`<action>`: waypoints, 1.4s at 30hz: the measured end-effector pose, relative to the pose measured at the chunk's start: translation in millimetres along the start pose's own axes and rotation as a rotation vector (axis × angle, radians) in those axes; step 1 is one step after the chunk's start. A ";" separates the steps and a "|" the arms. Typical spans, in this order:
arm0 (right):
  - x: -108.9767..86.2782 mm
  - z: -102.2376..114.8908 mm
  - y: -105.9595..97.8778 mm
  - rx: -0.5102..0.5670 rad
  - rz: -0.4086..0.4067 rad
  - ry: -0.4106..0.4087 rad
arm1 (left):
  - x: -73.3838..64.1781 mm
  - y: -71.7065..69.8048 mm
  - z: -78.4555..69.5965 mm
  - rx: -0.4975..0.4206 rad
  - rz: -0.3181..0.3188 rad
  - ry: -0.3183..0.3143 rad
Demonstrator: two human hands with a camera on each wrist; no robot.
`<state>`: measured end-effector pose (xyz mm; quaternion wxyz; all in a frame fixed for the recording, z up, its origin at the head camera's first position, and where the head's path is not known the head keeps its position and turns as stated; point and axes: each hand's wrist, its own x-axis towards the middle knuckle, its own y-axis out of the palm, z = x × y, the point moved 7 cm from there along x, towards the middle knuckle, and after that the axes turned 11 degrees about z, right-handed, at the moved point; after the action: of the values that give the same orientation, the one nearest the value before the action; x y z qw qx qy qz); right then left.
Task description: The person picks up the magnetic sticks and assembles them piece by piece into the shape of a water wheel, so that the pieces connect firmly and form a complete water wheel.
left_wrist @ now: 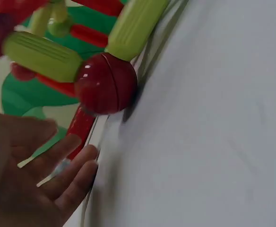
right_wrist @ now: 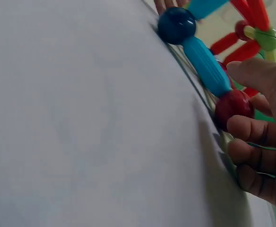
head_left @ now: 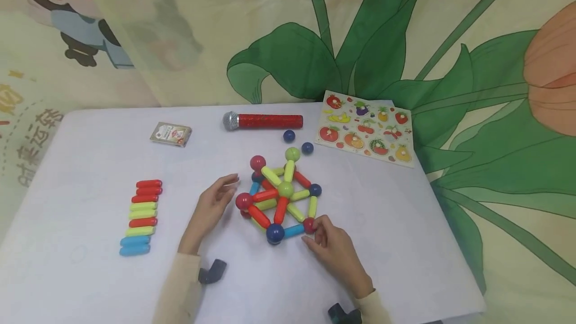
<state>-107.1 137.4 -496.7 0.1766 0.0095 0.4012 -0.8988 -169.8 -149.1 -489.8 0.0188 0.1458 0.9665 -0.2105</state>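
A magnetic stick-and-ball frame (head_left: 281, 205) of red, yellow-green and blue rods and coloured balls stands mid-table. At its left side my left hand (head_left: 211, 206) is held with fingers loosely bent, apart from the frame. The left wrist view shows those fingers (left_wrist: 76, 189) below a dark red ball (left_wrist: 107, 83) joined to two yellow-green rods. My right hand (head_left: 335, 251) is at the near right corner, fingertips right at a small red ball (head_left: 309, 225). In the right wrist view this ball ends a blue rod (right_wrist: 206, 66), and the thumb is raised apart from it.
Left lies a column of loose rods (head_left: 143, 213) in red, yellow-green and blue. Behind the frame are two loose dark blue balls (head_left: 289, 136), a red microphone (head_left: 270, 121) and a fruit-picture board (head_left: 365, 129). A small card box (head_left: 171, 134) lies back left.
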 end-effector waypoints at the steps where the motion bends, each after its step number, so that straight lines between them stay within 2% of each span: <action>1: 0.2 1.2 3.0 -0.003 -0.003 -0.004 | 10.9 3.6 1.1 0.001 0.049 -0.007; 3: 0.8 1.9 6.5 -0.009 -0.014 -0.004 | 27.4 12.0 1.0 0.017 0.123 -0.027; 5: 1.8 1.1 7.1 -0.006 -0.019 0.002 | 36.7 17.9 -0.6 0.041 0.155 -0.043; 7: 4.1 -0.7 5.7 0.008 -0.015 0.005 | 40.1 19.8 -0.4 0.088 0.144 -0.054; 9: 6.9 -2.6 2.2 0.032 -0.021 0.009 | 39.4 18.7 -1.5 0.129 0.105 -0.044; 12: 12.8 -5.7 -4.9 0.048 -0.059 0.011 | 29.8 14.2 -1.4 0.190 0.028 -0.021; 16: 20.1 -7.9 -9.9 0.054 -0.086 0.016 | 2.4 9.1 0.1 0.261 -0.059 -0.009; 18: 21.9 -8.6 -10.8 0.048 -0.082 0.028 | -10.8 8.5 1.4 0.279 -0.067 -0.024; 21: 19.3 -7.9 -9.6 0.022 -0.062 0.050 | -24.3 7.4 4.6 0.274 -0.043 -0.059; 25: 10.2 0.8 1.1 -0.018 0.002 0.035 | -26.5 2.2 7.7 0.256 0.005 -0.083; 29: 6.2 18.4 22.6 -0.063 0.088 -0.043 | -19.2 -2.0 10.7 0.239 0.031 -0.092; 31: 7.3 26.1 30.4 -0.086 0.099 -0.069 | -17.8 -1.5 13.4 0.221 0.029 -0.108; 34: 10.1 29.6 32.7 -0.116 0.070 -0.063 | -21.8 2.2 14.9 0.209 0.001 -0.120; 38: 13.1 21.0 19.1 -0.120 -0.029 -0.008 | -35.2 10.4 10.9 0.207 -0.045 -0.124; 42: 15.6 10.4 3.6 -0.118 -0.120 0.011 | -47.9 19.1 4.3 0.211 -0.026 -0.107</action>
<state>-119.3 122.9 -494.7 0.1202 -0.0199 0.4542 -0.8825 -118.6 -147.4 -496.7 0.0521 0.1230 0.9385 -0.3185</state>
